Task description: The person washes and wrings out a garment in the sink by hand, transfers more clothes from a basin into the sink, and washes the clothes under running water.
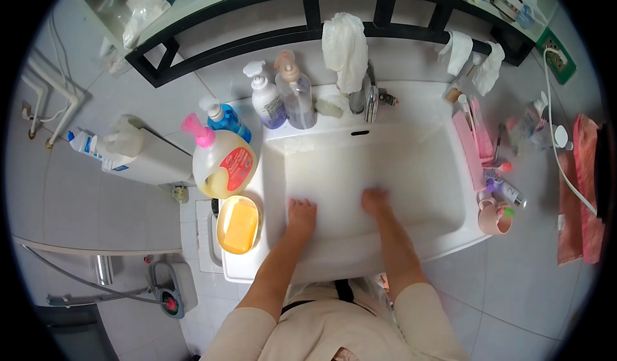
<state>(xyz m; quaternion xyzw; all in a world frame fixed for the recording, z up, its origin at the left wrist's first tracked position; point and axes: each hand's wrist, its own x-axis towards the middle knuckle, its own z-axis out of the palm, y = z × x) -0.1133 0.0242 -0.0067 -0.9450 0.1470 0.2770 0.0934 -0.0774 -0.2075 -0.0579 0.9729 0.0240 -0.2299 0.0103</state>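
Note:
Both hands dip into cloudy, whitish water in the white sink (472, 232). My left hand (302, 213) is near the sink's left wall, its knuckles above the surface and its fingertips lost in the murk. Farther right, my right hand (375, 200) reaches down into the water, its fingers mostly hidden. Whether either hand grips anything below the surface cannot be seen. A faucet (371, 94) stands at the back rim. On the left ledge, a yellow soap bar (241, 228) lies in a soap dish (225, 213), nearest my left hand.
Along the left ledge stand a pink-topped bottle (222, 165), a blue pump bottle (231, 123), a white pump bottle (267, 101) and a clear pump bottle (297, 97). A white cloth (345, 49) hangs over the faucet. At right are a pink holder (469, 149) and a pink cup (493, 220).

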